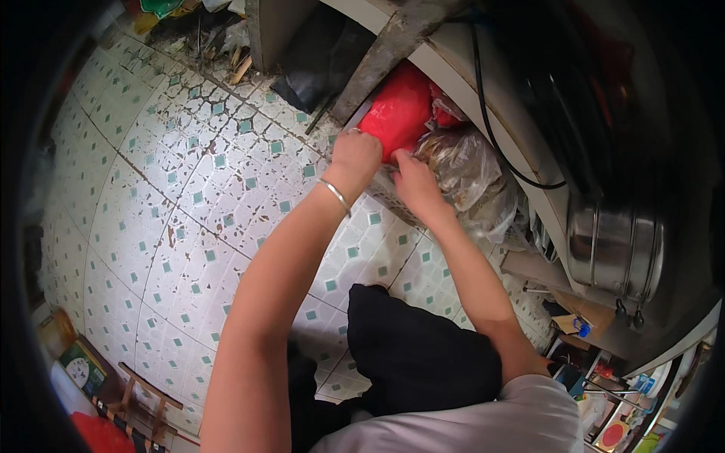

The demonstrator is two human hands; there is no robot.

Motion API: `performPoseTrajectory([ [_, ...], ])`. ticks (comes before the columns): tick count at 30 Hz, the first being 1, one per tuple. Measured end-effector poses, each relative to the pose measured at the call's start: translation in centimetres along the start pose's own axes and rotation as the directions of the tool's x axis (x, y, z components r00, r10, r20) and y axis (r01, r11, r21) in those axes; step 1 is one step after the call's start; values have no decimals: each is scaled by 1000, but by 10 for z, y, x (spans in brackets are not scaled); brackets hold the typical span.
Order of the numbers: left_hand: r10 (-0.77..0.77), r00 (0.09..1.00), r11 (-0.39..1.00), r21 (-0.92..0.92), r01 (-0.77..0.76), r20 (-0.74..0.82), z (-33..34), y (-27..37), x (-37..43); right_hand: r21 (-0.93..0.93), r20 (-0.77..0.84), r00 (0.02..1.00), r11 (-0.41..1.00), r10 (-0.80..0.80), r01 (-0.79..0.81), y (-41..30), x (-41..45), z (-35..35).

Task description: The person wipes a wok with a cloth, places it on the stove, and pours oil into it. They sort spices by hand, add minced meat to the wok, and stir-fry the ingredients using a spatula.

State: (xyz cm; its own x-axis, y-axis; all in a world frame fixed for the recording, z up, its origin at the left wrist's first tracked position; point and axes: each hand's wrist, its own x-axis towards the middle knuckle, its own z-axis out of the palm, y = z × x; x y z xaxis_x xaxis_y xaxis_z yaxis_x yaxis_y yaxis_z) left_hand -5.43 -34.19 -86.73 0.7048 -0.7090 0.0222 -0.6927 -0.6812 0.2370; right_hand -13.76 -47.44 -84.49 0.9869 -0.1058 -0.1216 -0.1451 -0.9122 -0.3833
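A red plastic bag (399, 107) sits in a light-coloured basket (391, 195) beneath the counter. My left hand (358, 156), with a metal bangle at the wrist, lies at the near left side of the bag, over the basket's edge; its fingertips are hidden. Against the bag's lower edge is my right hand (416, 181), thumb and fingers bent; whether they pinch the plastic is unclear. Clear plastic bags (467, 170) with brownish contents fill the basket to the right of the red bag.
A concrete support (385, 54) stands left of the basket, with a black sheet (325, 56) behind. A black cable (487, 124) hangs over the counter edge. Stacked steel pots (614, 249) are at the right. Debris lies on the tiled floor (198, 170); a wooden stool (147, 390) is lower left.
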Motion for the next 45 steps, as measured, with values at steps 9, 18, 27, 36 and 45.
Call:
performPoseTrajectory([
  [9,-122,981,844,-536,24,-149,-56,-18,9,733,-72,969,672,236,-109,-17,9,-72],
  [18,-19,1000,216,-976,18,14,-113,-12,-5,300,-652,739,838,-169,456,-41,-6,-58],
  [27,233,969,461,-887,-39,78,-152,-19,-48,731,559,829,491,-34,-473,-55,-54,-75],
  [36,257,962,157,-986,49,89,-124,-16,-64,258,6,953,921,-303,291,8,19,26],
  [45,190,982,152,-988,-10,19,-101,2,-62,203,385,884,959,-265,199,-16,60,29],
])
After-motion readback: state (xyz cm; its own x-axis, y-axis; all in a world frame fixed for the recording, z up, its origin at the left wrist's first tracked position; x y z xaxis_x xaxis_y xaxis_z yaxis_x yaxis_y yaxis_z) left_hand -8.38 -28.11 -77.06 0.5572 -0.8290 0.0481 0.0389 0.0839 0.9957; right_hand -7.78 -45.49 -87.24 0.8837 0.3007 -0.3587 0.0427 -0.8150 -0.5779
